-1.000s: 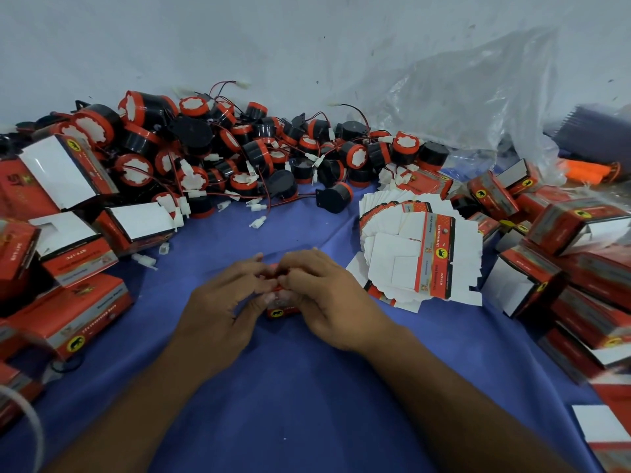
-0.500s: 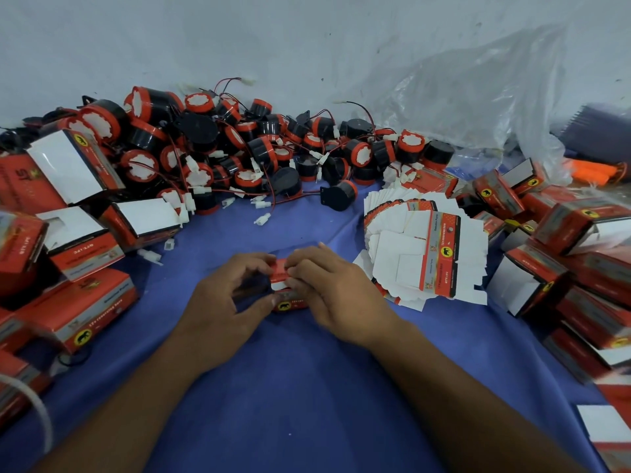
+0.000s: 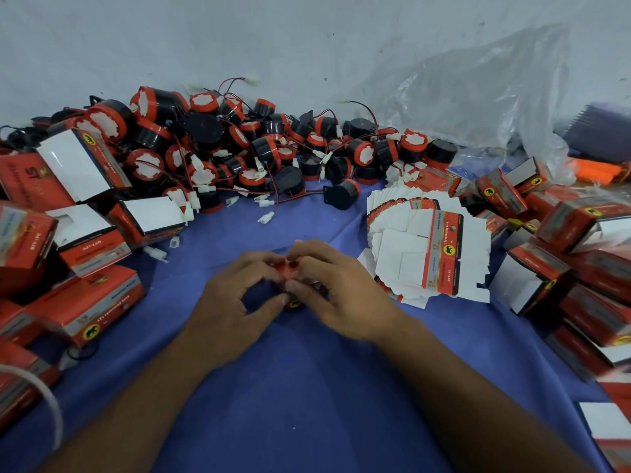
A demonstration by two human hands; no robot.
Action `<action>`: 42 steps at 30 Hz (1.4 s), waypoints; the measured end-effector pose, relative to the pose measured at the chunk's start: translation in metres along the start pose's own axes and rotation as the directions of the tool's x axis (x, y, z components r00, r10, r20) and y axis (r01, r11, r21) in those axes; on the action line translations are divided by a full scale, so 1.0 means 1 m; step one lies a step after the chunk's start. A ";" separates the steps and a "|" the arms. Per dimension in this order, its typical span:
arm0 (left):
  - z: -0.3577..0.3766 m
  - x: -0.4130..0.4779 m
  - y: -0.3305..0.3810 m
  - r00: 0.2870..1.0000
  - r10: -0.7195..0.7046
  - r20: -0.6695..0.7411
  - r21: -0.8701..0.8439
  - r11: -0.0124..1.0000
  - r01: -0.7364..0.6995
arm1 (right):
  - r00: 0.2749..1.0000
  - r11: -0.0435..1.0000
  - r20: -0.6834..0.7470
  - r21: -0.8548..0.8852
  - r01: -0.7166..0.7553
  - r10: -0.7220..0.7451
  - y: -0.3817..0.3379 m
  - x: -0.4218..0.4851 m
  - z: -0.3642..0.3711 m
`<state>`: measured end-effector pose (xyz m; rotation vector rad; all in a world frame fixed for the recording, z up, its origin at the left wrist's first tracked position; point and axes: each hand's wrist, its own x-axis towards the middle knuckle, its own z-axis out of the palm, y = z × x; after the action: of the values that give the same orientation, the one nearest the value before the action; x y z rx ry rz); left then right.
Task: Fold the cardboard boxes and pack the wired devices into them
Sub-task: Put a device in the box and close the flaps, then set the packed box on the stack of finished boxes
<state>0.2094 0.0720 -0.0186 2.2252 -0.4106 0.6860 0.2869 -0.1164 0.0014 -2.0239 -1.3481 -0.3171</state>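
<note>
1. The little red box [image 3: 289,268] sits in the middle of the desk [image 3: 307,387], just in front of the person, held between both hands.
2. The left hand [image 3: 232,302] pinches the box, with fingers on top and the thumb down low. The right hand [image 3: 341,295] pinches it from the other side the same way. The fingertips of both hands almost meet over it.
3. Half a second ago a white flap stuck out between the fingers. Now I see only red there, so I think the flap has been pushed in. The hands have stayed in the same spot.
4. That would mean this box is nearly shut. I cannot tell if a device is inside.
5. The box looks like it lies long-ways, pointing from the person toward the back wall. A yellow mark shows at its near end. Most of the box is hidden by fingers, so I am not sure.
6. Just to the right lies a stack of flat boxes [image 3: 430,254], not folded yet.
7. Behind is a big pile of devices [image 3: 239,148], black and red, with thin wires.
8. Done boxes [image 3: 85,302] crowd the left side, and more sit on the right.
9. A clear bag [image 3: 478,90] leans on the wall at the back right.
</note>
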 end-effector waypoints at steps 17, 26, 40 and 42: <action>0.002 0.000 -0.002 0.997 -0.058 -0.045 0.020 0.998 0.059 | 0.930 0.835 -0.014 0.444 -0.324 0.368 0.017 -0.016 -0.003; 0.001 0.000 -0.001 0.991 -0.136 0.017 -0.096 0.986 0.137 | 0.950 0.889 -0.088 0.387 -0.244 0.299 0.015 -0.013 0.004; 0.000 -0.002 -0.005 0.993 -0.115 0.008 -0.059 0.992 0.116 | 0.955 0.999 -0.295 -0.025 -0.029 0.020 0.012 -0.013 0.006; 0.000 -0.001 -0.004 0.995 -0.095 0.022 -0.054 0.994 0.096 | 0.961 0.999 -0.274 -0.020 -0.032 0.026 0.012 -0.012 0.005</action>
<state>0.2104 0.0752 -0.0213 2.1858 -0.3266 0.5967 0.2911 -0.1250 -0.0134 -1.9341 -1.1464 -0.5804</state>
